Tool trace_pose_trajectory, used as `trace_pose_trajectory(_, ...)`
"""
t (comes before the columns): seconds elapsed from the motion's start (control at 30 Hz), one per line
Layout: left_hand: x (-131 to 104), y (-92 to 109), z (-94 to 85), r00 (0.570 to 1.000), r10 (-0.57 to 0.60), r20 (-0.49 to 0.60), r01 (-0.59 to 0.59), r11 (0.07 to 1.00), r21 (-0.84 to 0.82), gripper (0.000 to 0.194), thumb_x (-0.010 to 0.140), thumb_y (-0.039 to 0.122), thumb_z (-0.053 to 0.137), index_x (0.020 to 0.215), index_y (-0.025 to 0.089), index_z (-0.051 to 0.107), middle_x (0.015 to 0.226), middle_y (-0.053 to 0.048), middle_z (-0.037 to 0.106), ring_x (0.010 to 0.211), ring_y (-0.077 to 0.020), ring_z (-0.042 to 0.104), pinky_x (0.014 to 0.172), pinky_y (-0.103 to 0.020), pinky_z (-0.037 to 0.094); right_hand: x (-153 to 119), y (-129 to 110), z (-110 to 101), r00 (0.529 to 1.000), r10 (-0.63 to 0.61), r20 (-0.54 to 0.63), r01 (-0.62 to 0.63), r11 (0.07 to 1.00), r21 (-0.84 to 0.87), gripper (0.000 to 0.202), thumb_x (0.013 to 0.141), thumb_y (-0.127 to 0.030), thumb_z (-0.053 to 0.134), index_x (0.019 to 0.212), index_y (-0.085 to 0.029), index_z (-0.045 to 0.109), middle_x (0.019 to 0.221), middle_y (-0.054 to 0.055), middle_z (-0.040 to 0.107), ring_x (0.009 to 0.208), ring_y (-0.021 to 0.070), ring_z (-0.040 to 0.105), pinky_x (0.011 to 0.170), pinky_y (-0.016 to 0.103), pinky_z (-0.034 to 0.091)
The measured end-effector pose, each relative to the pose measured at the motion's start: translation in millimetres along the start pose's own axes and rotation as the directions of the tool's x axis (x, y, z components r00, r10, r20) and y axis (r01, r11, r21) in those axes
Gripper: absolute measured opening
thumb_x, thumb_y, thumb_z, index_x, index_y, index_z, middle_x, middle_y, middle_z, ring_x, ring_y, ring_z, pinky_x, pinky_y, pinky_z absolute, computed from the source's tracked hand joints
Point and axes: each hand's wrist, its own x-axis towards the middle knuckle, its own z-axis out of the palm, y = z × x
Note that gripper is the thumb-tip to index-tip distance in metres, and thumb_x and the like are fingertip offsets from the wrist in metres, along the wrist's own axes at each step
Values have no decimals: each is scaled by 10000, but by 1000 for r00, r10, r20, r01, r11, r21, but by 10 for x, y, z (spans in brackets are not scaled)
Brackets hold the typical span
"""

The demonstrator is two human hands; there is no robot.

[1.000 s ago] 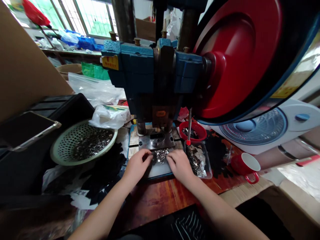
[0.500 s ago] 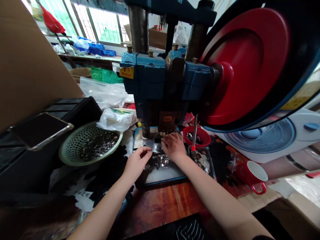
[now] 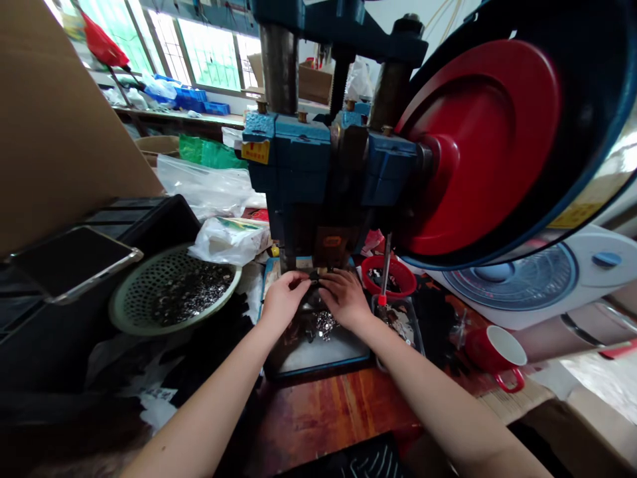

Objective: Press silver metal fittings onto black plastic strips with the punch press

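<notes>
My left hand (image 3: 284, 300) is at the front of a press, thumb and index finger closed in a pinch on a small dark piece (image 3: 313, 279). Opposite it, my right hand (image 3: 344, 300) has its fingers stretched toward the same spot under the press ram (image 3: 331, 244); its fingertips touch or nearly touch the piece. Fingers and shadow hide much of the tooling. Just below the hands, a pile of small shiny metal parts (image 3: 324, 324) lies on the blue-edged press base (image 3: 313, 358).
A pale green basket (image 3: 124, 302) of small parts stands left, near a phone (image 3: 74, 259). On the right are a red bowl (image 3: 409, 282), a clear tray (image 3: 421, 332) with small parts, a red mug (image 3: 480, 348) and the press's large red flywheel (image 3: 497, 146).
My left hand has moved forward and right, up to the tooling beside my right hand. My right hand stays near the ram, its fingers a little more spread. The view has shifted slightly.
</notes>
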Motion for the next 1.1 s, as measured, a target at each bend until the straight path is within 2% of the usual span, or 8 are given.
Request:
trace_pose_trajectory(0.13,44,-6,99,999,35,7,-35,997,65,215,769,339,542,871,199,669,861,-24,700,797,-192,630,761,-314,480,-59,71,26,997,24,-76,-20,998,53,261,896,-288,476,1099,-233,629,1128,43,642,1153,211,482,997,414,358)
trace_pose_trajectory(0.47,108,-65,137,993,117,-27,-109,973,203,183,751,299,548,822,219,696,886,-47,673,906,-230,598,872,-373,439,-92,49,-14,1000,12,10,-11,999,-34,263,888,-340,489,1097,-287,640,1183,17,616,1207,249,428,1054,497,242)
trace_pose_trajectory(0.7,220,-207,189,994,98,50,-106,976,192,205,737,265,543,859,215,700,900,-35,685,919,-214,598,869,-352,447,1,-37,-86,998,-38,47,43,993,-113,239,878,-371,515,1058,-301,655,1154,10,631,1213,261,415,1087,545,115)
trace_pose_trajectory(0.87,235,-220,179,996,87,1,-86,981,175,244,742,274,539,925,189,676,959,-52,669,944,-210,586,854,-341,454,-30,44,-39,998,69,-11,-67,992,103,222,872,-341,510,999,-263,675,1127,41,641,1167,245,472,1041,483,274)
trace_pose_trajectory(0.93,190,-195,89,996,77,-53,-67,982,178,277,758,318,536,963,178,659,985,-67,651,942,-217,576,844,-347,454,-161,130,-46,969,233,-80,-197,928,317,266,876,-374,479,968,-224,678,1057,70,662,1064,233,547,970,429,371)
trace_pose_trajectory(0.97,157,-186,27,994,73,-80,-58,982,183,292,765,340,531,976,180,653,989,-69,641,933,-218,572,841,-351,453,-250,171,-65,932,350,-96,-273,851,449,307,876,-415,462,949,-208,677,999,77,675,992,227,583,925,408,411)
trace_pose_trajectory(1.03,74,-187,-107,990,67,-122,-42,979,198,307,771,365,522,992,192,647,983,-64,625,902,-217,566,830,-355,453,-444,226,-132,817,575,-48,-375,593,713,424,864,-530,419,920,-191,668,890,74,689,869,220,626,829,380,464)
trace_pose_trajectory(1.1,-23,-217,-223,988,63,-139,-31,976,217,308,772,378,519,991,203,646,974,-58,613,864,-215,563,798,-354,460,-609,235,-224,735,677,36,-351,334,875,515,845,-617,375,903,-192,660,840,63,694,821,218,640,771,365,483)
